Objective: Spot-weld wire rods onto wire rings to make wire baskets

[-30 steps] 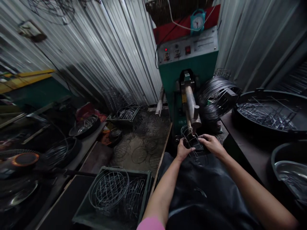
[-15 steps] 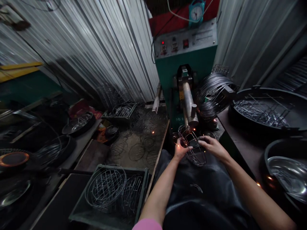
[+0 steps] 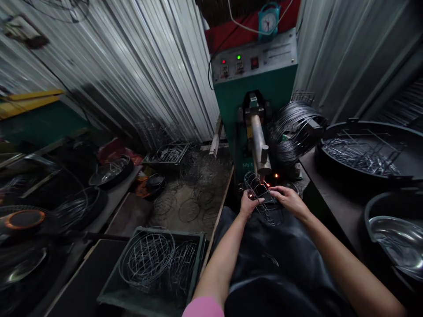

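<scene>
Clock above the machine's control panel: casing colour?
Teal casing on the clock; head view shows it.

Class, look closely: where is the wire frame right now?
In the head view, the wire frame is right of centre, held in the left hand with the right hand at its side, just below the metal arm of the green machine.

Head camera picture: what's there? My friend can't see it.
A person's left hand holds a wire frame, right hand at its edge, below a green spot welder's arm, sparks glowing. A crate of wire racks sits lower left.
</scene>
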The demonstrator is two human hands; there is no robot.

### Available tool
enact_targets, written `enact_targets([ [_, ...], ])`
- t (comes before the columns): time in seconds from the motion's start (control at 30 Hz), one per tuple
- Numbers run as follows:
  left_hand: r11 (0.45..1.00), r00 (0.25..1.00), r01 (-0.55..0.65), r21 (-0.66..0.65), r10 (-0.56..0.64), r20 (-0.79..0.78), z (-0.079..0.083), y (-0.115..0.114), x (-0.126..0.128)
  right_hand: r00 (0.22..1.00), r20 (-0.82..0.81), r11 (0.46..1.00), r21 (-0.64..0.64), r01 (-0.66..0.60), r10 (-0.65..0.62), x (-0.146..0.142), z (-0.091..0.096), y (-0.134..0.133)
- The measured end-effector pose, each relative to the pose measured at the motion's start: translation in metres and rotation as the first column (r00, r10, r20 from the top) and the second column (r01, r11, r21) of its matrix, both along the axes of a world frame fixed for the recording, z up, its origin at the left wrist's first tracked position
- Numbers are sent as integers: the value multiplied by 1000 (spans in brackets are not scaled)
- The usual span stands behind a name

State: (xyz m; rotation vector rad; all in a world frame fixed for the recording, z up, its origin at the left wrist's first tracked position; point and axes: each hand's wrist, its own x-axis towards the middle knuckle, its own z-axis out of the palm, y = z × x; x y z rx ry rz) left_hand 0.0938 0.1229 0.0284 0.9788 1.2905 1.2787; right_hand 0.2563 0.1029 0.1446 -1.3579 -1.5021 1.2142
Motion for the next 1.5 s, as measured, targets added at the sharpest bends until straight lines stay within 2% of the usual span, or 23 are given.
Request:
enact_targets([
  [0.07,1000,1000,-7,5,8,-20,1,-3,-1,1000,15,1000,-19,2,-1,8,-5,-13],
  [0.2,998,986,-13,66,24,-167,1,-11,-2,995,8,986,-135,-93,95,23,-18,-42],
  [0.27,995,977,-13,96,33,-211,2,-14,-2,995,-13,983,-154,-96,96,26,-24,-49],
  [0.43,997,977,-12,78,28,-209,4,-13,-1,998,-37,988,-145,-60,55,27,-32,-49],
  [0.7,993,954,31,116,5,-301,-6,-6,-5,998,-56,995,-99,25,-31,24,-40,-55],
  [0.8,992,969,86,90,-63,-240,-6,-8,-7,998,-58,998,-62,33,-36,20,-34,-60],
  [0.87,994,985,102,41,-95,-141,-5,-11,-6,998,-56,999,-42,27,-30,18,-27,-60],
  [1.03,981,989,103,-165,-84,121,6,-20,0,998,-54,999,-19,-32,31,15,-8,-45],
  [1.17,955,986,101,-278,-59,156,15,-20,1,999,-38,999,30,-27,28,8,-2,-28],
  [1.37,947,983,97,-305,-43,178,16,-10,-1,1000,-3,998,59,8,-8,-5,7,-4],
  [1.5,942,980,114,-317,-54,191,14,-6,-2,999,24,997,70,32,-34,-5,4,2],
])
